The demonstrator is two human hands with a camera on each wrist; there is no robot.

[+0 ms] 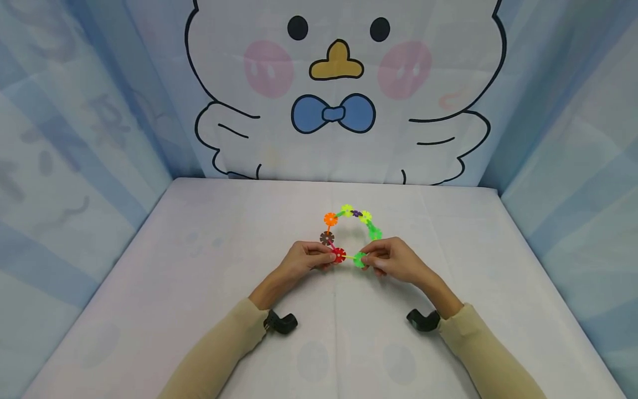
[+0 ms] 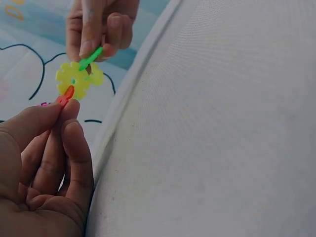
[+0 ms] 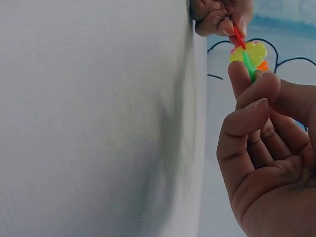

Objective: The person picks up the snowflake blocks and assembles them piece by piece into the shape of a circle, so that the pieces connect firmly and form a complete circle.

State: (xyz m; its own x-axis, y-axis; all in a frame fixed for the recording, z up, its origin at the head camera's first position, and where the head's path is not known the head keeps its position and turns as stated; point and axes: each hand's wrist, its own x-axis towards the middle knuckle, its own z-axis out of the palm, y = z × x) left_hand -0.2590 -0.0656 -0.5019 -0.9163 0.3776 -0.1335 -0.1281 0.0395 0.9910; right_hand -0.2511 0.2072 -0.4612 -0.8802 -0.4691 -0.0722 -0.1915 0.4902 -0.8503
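Note:
A ring of slotted snowflake discs is held up between both hands over the white table. My left hand [image 1: 305, 257] pinches the red disc [image 1: 340, 255] between thumb and fingertips. With thumb and index finger my right hand [image 1: 396, 259] pinches a green disc [image 1: 359, 260]. Joining those two is a yellow disc [image 2: 64, 76], seen nearly edge-on in the head view. Beyond the red one come a brown disc [image 1: 326, 238] and an orange disc [image 1: 330, 219]. Along the far side are yellow discs [image 1: 346, 210], a purple disc [image 1: 356, 213] and more green [image 1: 376, 234]. Fingers partly cover the ring's near right side.
The white-covered table [image 1: 209, 233] extends around both forearms. A cartoon-printed cloth [image 1: 339, 160] hangs behind it, with blue curtains [image 1: 75, 166] on both sides. Black wrist-worn pieces [image 1: 281, 323] jut inward near each cuff.

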